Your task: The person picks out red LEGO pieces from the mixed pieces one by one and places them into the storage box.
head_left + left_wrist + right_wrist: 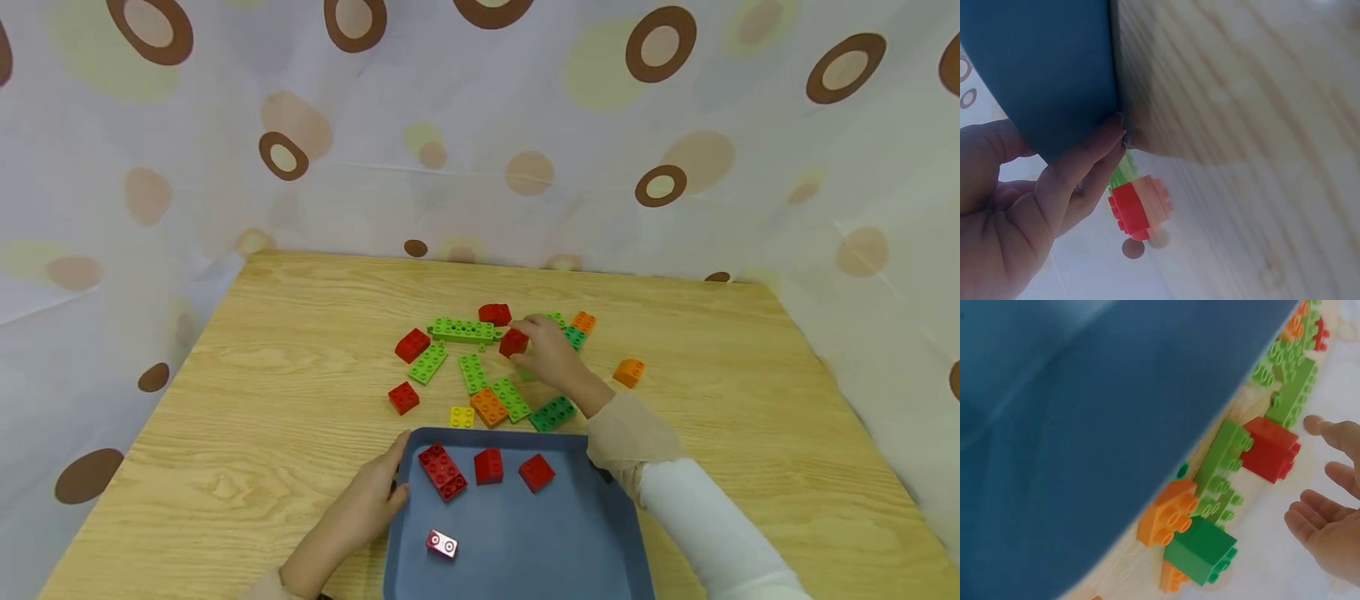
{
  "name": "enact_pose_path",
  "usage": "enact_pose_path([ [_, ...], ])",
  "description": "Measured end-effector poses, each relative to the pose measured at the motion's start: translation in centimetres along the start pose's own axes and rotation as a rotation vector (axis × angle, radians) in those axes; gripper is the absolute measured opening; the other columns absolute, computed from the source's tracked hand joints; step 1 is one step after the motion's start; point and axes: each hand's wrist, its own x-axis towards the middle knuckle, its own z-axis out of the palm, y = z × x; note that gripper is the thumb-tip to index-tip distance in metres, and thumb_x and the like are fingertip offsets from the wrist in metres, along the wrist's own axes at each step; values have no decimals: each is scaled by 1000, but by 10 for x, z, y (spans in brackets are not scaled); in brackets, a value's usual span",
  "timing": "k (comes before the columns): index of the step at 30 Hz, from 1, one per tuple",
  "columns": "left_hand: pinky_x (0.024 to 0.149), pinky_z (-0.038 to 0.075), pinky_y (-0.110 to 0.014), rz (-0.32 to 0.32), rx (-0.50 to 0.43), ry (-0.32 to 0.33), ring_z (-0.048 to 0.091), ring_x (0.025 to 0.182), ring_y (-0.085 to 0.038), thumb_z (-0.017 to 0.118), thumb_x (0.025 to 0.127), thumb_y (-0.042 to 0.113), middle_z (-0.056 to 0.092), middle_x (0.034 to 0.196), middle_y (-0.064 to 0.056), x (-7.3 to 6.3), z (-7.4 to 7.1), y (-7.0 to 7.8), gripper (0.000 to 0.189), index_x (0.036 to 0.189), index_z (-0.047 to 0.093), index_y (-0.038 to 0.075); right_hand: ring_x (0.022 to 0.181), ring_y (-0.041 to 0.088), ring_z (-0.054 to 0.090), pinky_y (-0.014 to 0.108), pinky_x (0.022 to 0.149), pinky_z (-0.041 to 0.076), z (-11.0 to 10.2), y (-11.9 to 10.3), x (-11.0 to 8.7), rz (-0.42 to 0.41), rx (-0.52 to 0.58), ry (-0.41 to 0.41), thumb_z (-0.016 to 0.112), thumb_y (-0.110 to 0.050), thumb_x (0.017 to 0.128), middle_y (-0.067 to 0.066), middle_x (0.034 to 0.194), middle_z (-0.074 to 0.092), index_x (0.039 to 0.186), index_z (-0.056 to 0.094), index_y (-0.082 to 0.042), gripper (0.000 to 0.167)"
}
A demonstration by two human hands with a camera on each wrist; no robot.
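Note:
My left hand [367,500] grips the left wall of a blue-grey tray [517,437] near its far corner. In the left wrist view the thumb and fingers [1094,153] lie on either side of that wall. My right hand [553,357] reaches past the tray with thumb and fingers spread about a red brick [513,342]. From the right wrist, the hand [1332,519] is open beside the red brick [1267,450], a gap showing between them. Inside the tray lie a long red brick [442,472], two red slope bricks [488,467] and a small brick with two circles [442,544].
Beyond the tray several bricks are scattered: a light green bar [462,331], a red slope brick [412,345], an orange brick [489,407], a yellow brick [462,417] and a dark green brick [552,414]. An orange slope brick [628,372] lies to the right. A patterned cloth [480,200] hangs behind the table.

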Motion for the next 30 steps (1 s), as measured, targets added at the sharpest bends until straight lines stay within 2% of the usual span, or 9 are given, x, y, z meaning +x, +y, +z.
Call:
enact_pose_path([
  [8, 68, 52, -34, 46, 5, -3, 60, 90, -24, 55, 83, -5, 59, 117, -24, 3, -1, -1, 62, 140, 30, -10, 117, 39, 48, 44, 92, 48, 3, 12, 16, 129, -18, -122, 61, -9, 87, 26, 133, 45, 132, 49, 1, 48],
  [14, 68, 52, -34, 39, -6, -12, 61, 91, -25, 56, 84, -5, 58, 119, -24, 3, -1, -3, 62, 140, 29, -9, 115, 36, 50, 43, 94, 47, 9, 12, 26, 153, 7, -177, 59, -8, 88, 26, 131, 46, 132, 49, 1, 46],
  [22, 69, 53, -33, 34, -23, -31, 61, 93, -26, 54, 85, -3, 57, 121, -26, 3, 2, -3, 63, 141, 27, -10, 109, 35, 54, 41, 90, 49, 15, 12, 24, 154, 26, -161, 58, -4, 88, 24, 120, 55, 128, 52, 3, 40],
  [30, 64, 52, -28, 40, -4, -8, 61, 87, -23, 55, 83, -4, 61, 113, -24, 3, 1, -4, 62, 140, 29, -10, 108, 34, 55, 41, 89, 50, 14, 11, 23, 115, 38, -136, 58, -3, 87, 24, 120, 56, 126, 54, 5, 40],
])
